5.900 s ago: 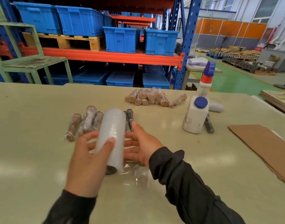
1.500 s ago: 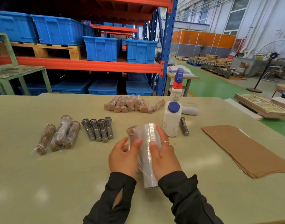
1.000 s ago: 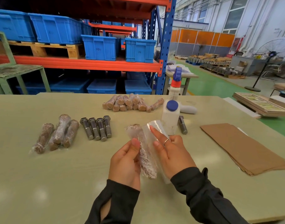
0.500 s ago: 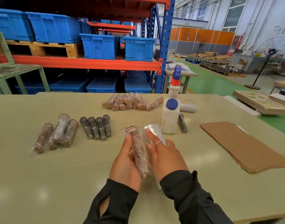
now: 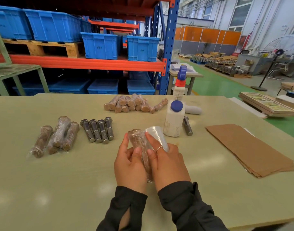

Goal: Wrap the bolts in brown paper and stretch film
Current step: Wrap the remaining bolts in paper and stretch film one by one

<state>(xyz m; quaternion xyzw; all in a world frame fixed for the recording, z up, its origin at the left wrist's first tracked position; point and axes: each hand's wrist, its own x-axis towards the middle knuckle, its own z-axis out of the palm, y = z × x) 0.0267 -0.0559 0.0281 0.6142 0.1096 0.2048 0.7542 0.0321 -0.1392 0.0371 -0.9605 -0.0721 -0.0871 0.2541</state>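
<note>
Head view. Compared with half a second before, we noted the left hand (image 5: 129, 165) had closed further over the wrapped bolt (image 5: 139, 144) at frame centre: its thumb now lay across the front of the bolt, where earlier only the fingers cupped it from behind. The right hand (image 5: 166, 161) had shifted little; its thumb pressed the bolt's right side while its fingers curled around the stretch film roll (image 5: 157, 136), just right of the bolt and touching it. Both hands were thus grasping. Everything else on the table (image 5: 42, 189) lay as before.

The lower end of the bolt was hidden between the palms, and most of the roll sat behind the right hand. We could not make out where the film left the roll. A lone bare bolt (image 5: 187, 126) was partly hidden behind the white bottle (image 5: 173, 121), and the spray bottle (image 5: 180, 84) stood behind that. The markings on the blue crates (image 5: 101, 45) in the upper half were too faint to read.

Left of centre we recorded four bare bolts (image 5: 97, 130) side by side, then three film-wrapped bolts (image 5: 57, 136) further left. A heap of paper-wrapped bolts (image 5: 134, 104) lay above centre. The brown paper stack (image 5: 249, 149) lay at right. We could not see into the crates on the rack.
</note>
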